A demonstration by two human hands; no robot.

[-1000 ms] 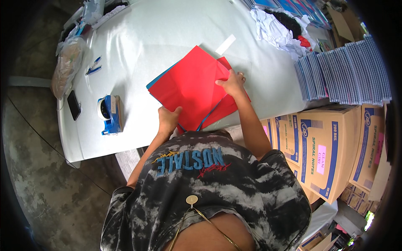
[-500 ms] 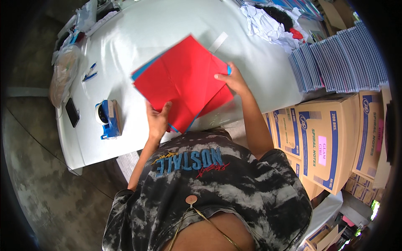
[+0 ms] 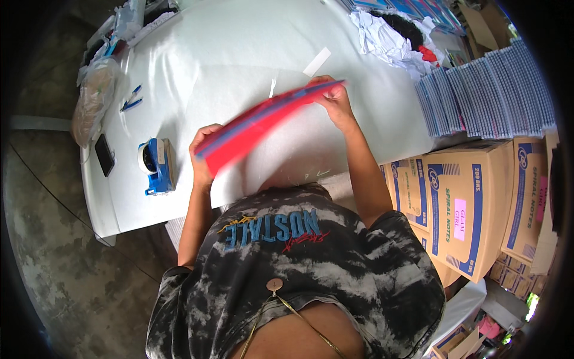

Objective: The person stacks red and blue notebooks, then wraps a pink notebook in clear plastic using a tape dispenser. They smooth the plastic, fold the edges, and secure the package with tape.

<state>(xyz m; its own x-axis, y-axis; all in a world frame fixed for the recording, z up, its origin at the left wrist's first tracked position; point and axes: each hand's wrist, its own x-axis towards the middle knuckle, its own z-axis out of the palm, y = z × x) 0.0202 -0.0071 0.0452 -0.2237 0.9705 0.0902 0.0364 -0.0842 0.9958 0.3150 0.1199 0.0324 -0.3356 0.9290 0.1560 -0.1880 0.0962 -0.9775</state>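
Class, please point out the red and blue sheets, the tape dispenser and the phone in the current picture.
Red and blue sheets (image 3: 261, 124): head view, middle of the red surface.
Tape dispenser (image 3: 159, 169): head view, on its blue body.
Phone (image 3: 104, 155): head view, on its dark face.

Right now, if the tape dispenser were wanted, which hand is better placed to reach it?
Left, most likely: the left hand is nearer the blue tape dispenser, while the right hand holds the far end of the red sheets. Both hands are occupied.
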